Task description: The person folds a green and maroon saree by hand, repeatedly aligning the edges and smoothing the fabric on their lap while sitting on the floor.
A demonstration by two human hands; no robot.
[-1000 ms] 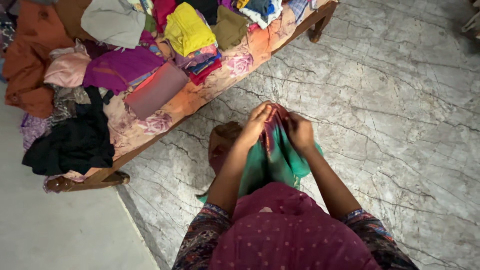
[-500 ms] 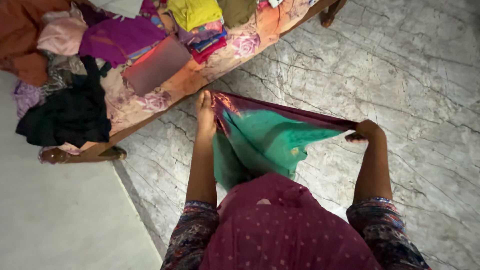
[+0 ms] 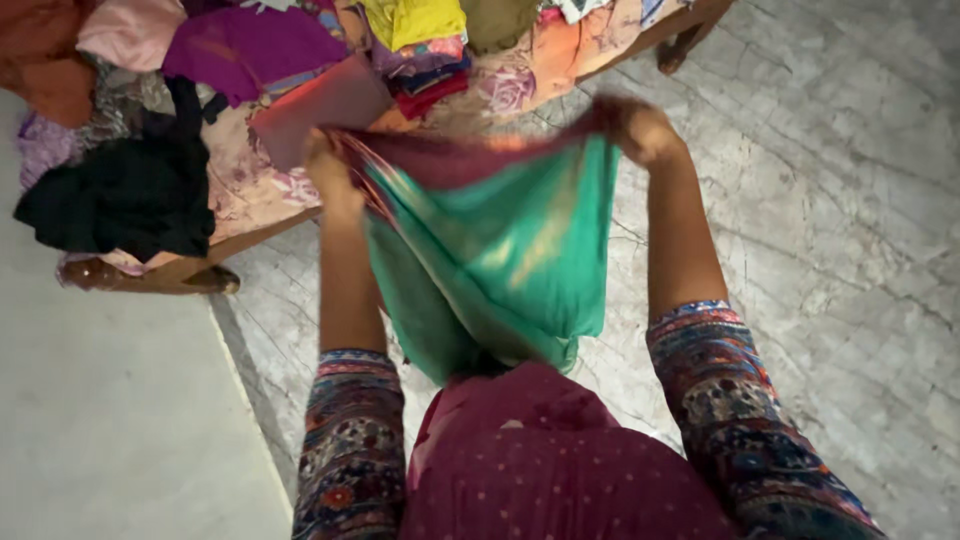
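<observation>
I hold up a green cloth (image 3: pixel 510 250) with a maroon border, stretched between both hands in front of me. My left hand (image 3: pixel 328 165) grips its left corner and my right hand (image 3: pixel 640 128) grips its right corner, both raised and blurred by motion. The cloth hangs down toward my maroon dotted top (image 3: pixel 560 470). Its top edge overlaps the view of the bed's edge behind it.
A wooden bed (image 3: pixel 150 278) with a floral sheet stands at the upper left, heaped with clothes: a black garment (image 3: pixel 120 200), a purple one (image 3: pixel 250 45), a yellow one (image 3: pixel 415 18). Grey marble floor (image 3: pixel 820 200) spreads to the right.
My hands went from bunched together on the cloth to spread wide, then rose, lifting the opened cloth higher toward the bed. The view shifted slightly downward.
</observation>
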